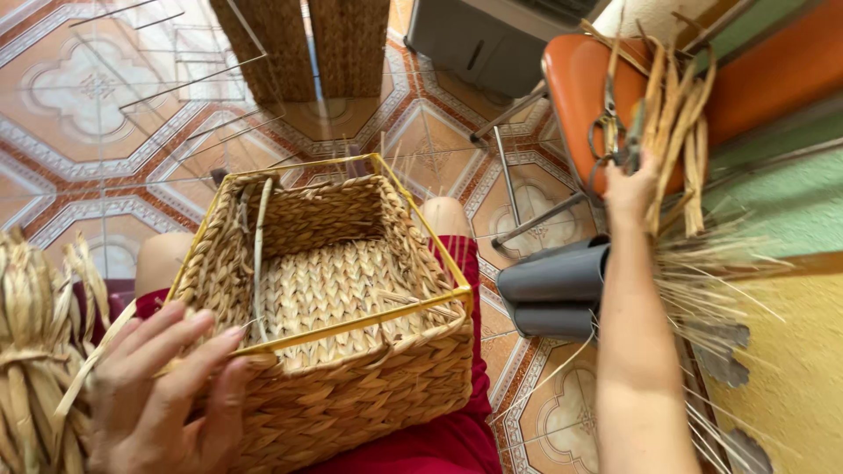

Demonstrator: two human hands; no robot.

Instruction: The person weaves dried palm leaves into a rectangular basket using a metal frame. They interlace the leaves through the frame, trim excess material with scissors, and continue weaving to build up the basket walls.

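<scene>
A rectangular woven straw basket [351,386] with a yellow wire rim rests on my lap, over red cloth. My left hand [167,395] lies flat against its near left corner, fingers spread on the weave. My right hand [630,189] reaches far right to an orange chair seat [580,88], where scissors [608,123] and a bunch of dry straw strands [676,132] lie. The fingers touch the straw and the scissors; whether they grip either I cannot tell.
A bundle of braided straw [35,351] sits at the left edge. Grey rolled sheets [553,290] lie beside my right arm. Two woven panels [307,44] and bare wire frames [176,79] stand on the patterned tile floor. Loose thin straws [711,290] fan out by the wall.
</scene>
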